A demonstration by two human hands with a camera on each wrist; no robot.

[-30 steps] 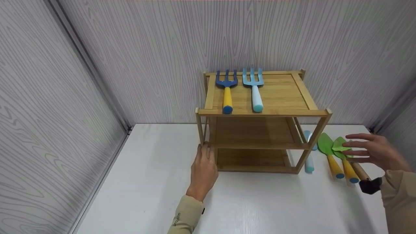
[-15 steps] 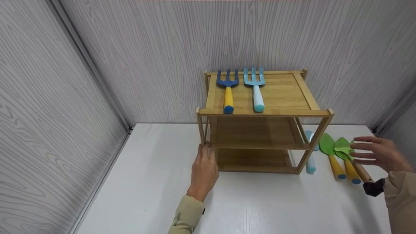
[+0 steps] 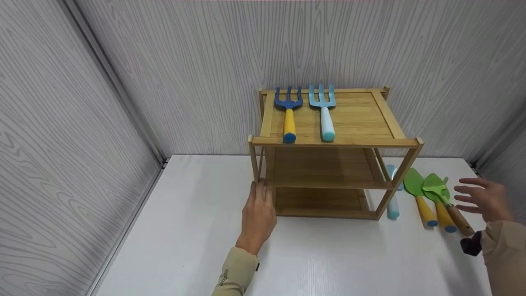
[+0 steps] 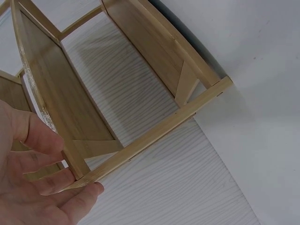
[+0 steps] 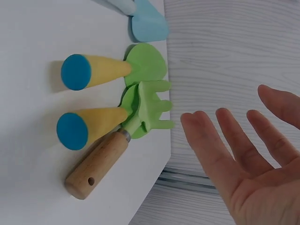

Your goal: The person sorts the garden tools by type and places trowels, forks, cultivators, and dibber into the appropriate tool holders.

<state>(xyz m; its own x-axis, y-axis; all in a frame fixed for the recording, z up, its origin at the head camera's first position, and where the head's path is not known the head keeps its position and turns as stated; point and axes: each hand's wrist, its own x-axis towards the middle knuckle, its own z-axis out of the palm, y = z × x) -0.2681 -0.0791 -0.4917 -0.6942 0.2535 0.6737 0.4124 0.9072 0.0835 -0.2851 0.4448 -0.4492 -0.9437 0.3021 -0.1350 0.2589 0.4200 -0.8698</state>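
Note:
A three-tier wooden shelf rack (image 3: 308, 218) stands on the white table. My left hand (image 3: 259, 216) grips its left front post; in the left wrist view the thumb (image 4: 40, 136) lies on one side of the frame and the fingers reach round the other. My right hand (image 3: 485, 199) hovers with spread fingers beside a green hand fork (image 5: 101, 161) with a wooden handle, touching nothing. The fork's tines lie over a green trowel (image 5: 96, 126) with a yellow handle. A second green trowel (image 5: 103, 71) lies alongside.
On the top tier lie a dark blue fork (image 3: 289, 119) with a yellow handle and a light blue fork (image 3: 325, 117). A light blue trowel (image 5: 149, 23) lies close to the rack's right side. Grey wood-grain walls (image 3: 213, 61) enclose the table.
My right hand has drawn a little right and down, so more of the wooden-handled fork shows. The left hand keeps its hold on the rack.

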